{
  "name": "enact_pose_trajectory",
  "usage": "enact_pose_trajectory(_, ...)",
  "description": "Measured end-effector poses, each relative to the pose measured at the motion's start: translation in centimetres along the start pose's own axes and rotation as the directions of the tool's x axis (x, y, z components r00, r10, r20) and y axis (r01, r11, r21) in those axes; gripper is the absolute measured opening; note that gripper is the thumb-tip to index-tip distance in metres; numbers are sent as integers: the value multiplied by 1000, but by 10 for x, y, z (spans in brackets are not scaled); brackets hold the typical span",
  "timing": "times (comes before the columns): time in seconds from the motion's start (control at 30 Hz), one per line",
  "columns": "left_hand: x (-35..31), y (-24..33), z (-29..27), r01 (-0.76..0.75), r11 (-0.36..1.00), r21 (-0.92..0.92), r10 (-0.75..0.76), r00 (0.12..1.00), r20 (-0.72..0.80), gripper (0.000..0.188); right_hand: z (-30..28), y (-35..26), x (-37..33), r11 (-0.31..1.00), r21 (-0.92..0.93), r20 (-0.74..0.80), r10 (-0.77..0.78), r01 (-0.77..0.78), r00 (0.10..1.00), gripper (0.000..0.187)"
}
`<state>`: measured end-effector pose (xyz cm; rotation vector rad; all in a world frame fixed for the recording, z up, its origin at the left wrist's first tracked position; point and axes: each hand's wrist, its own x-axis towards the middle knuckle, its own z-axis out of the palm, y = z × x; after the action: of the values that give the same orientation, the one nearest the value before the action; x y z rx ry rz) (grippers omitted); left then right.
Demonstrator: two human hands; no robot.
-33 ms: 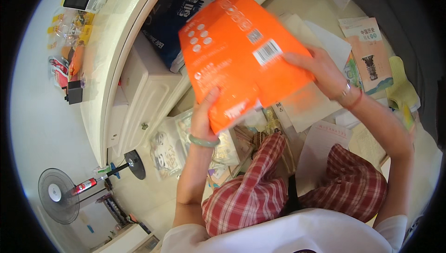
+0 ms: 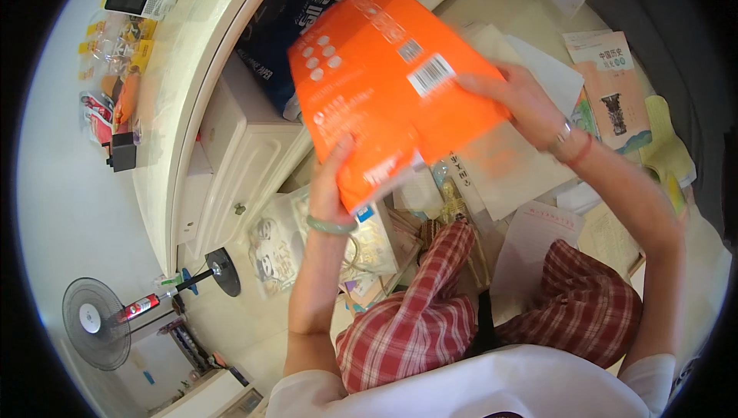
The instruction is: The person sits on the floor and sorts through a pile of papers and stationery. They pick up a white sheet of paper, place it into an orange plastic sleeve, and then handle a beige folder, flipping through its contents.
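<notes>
Both hands hold up a large, flat orange package (image 2: pixel 392 87) with a barcode, a row of white dots and white print; it looks like a plastic packet. My left hand (image 2: pixel 332 187), a green bangle at its wrist, grips the lower left corner, thumb on the printed face and fingers hidden behind. At the right edge my right hand (image 2: pixel 523 99) has its thumb near the barcode and its fingers out of sight underneath. The package is tilted above the floor, and a pale edge shows at its lower side. What it contains is hidden.
Loose white papers (image 2: pixel 515 180) and a textbook (image 2: pixel 611 95) lie to the right, near a yellow-green cloth-like item (image 2: pixel 665 141). A clear bag with panda pictures (image 2: pixel 269 245) sits left of my knees. White cabinets (image 2: pixel 254 157) and a standing fan (image 2: pixel 96 322) are further left.
The orange package has shifted slightly left, both hands moving with it. More of the papers and small things beneath its lower edge now shows.
</notes>
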<state>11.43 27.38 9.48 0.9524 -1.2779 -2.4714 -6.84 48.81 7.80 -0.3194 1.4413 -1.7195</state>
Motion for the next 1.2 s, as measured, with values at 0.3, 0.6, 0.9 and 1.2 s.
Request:
enact_pose_trajectory(0.3, 139, 78, -71, -219, 976, -21, 218, 976, -27, 43, 60, 19, 202, 982, 109, 106, -167, 155, 980, 54)
enact_pose_trajectory(0.6, 177, 43, -109, -462, 782, -418, 269, 855, -443, 39, 115, 51, 283, 982, 173, 42, -84, 75, 996, 56)
enact_pose_trajectory(0.9, 192, 57, -129, -411, 883, -226, 236, 804, -545, 28, 126, 43, 269, 951, -247, -17, -199, 188, 980, 52)
enact_pose_trajectory(1.2, 86, -95, -90, 48, 982, -183, -93, 964, -249, 43, -61, 84, 116, 690, -723, -82, -127, 28, 988, 26)
